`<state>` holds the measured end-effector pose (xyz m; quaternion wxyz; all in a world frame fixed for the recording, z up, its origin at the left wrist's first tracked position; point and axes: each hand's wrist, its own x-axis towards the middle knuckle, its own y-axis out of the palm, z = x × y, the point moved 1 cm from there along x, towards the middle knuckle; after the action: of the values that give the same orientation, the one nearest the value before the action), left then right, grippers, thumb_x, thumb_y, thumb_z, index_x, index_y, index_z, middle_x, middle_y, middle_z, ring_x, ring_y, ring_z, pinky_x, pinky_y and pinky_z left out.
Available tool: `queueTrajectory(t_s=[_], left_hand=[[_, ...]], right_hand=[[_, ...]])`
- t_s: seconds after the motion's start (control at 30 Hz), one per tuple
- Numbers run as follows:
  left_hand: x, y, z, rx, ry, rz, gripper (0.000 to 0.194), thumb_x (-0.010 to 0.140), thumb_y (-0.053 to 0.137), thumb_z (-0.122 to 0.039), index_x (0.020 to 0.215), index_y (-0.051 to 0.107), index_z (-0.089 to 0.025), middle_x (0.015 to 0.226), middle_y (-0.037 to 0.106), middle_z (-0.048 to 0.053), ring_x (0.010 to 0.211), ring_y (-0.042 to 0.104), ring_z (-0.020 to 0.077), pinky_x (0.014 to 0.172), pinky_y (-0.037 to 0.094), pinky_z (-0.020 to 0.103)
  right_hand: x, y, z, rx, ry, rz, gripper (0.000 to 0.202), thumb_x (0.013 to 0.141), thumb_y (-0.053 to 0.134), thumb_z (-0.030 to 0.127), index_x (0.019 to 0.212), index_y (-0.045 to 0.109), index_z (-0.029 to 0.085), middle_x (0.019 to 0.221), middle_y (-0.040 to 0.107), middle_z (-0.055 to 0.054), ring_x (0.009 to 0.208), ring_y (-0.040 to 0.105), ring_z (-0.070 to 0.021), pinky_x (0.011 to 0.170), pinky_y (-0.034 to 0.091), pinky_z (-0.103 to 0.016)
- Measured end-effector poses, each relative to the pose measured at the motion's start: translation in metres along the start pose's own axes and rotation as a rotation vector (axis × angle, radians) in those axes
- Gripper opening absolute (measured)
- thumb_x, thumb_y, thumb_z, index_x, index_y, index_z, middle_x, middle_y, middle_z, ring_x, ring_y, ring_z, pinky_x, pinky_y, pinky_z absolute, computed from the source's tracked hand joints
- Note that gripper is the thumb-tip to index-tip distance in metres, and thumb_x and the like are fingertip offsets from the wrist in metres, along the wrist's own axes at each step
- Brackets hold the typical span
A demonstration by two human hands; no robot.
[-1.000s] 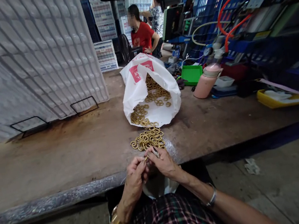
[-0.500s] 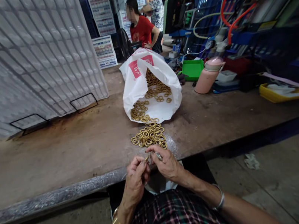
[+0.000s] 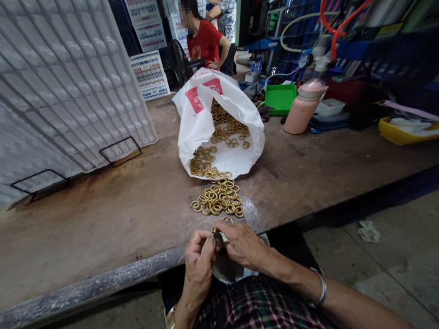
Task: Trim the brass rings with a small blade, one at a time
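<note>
At the table's front edge, my left hand (image 3: 198, 261) pinches a gold-coloured ring (image 3: 214, 230) between thumb and fingertips. My right hand (image 3: 248, 247) is closed against it from the other side, around a small dark and pale tool (image 3: 219, 238) whose kind I cannot make out. Both sets of fingertips nearly meet and hide most of the ring. Just beyond them lies a pile of similar gold rings (image 3: 217, 198). Behind the pile, a white plastic bag (image 3: 250, 161) with red print lies open toward me, with many more rings inside.
Stacked white ribbed trays (image 3: 78, 75) stand on the table (image 3: 88, 222) at left, beside black wire frames (image 3: 120, 150). To the right are a green tray (image 3: 282, 99), a pink bottle (image 3: 304, 110) and a yellow tray (image 3: 416, 132). A person in red (image 3: 205, 43) is beyond the table.
My right hand has shifted closer to my left, its index finger now bent down over the ring. The dark part of the tool now shows between the hands.
</note>
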<state>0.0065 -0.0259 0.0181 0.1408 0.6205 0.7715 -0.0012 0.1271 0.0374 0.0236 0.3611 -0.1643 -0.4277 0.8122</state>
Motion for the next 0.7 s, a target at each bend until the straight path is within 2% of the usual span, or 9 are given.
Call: queueTrajectory(t_s=[0.47, 0.7], left_hand=[[-0.003, 0.003, -0.009, 0.166, 0.087, -0.098, 0.028, 0.078, 0.053, -0.043, 0.065, 0.047, -0.019, 0.053, 0.036, -0.006, 0.047, 0.028, 0.0083, 0.045, 0.025, 0.021], [-0.005, 0.003, -0.014, 0.260, 0.174, -0.145, 0.024, 0.077, 0.055, -0.036, 0.062, 0.049, -0.019, 0.054, 0.039, -0.004, 0.052, 0.035, 0.0104, 0.051, 0.030, 0.022]], right_hand=[[0.001, -0.011, 0.012, -0.157, 0.112, 0.108, 0.028, 0.074, 0.041, 0.008, 0.098, 0.051, 0.017, 0.090, 0.064, -0.007, 0.078, 0.056, -0.0178, 0.063, 0.033, -0.026], [0.000, -0.004, 0.009, -0.190, 0.096, 0.084, 0.028, 0.073, 0.041, 0.007, 0.097, 0.052, 0.017, 0.086, 0.063, -0.007, 0.072, 0.056, -0.0178, 0.061, 0.032, -0.027]])
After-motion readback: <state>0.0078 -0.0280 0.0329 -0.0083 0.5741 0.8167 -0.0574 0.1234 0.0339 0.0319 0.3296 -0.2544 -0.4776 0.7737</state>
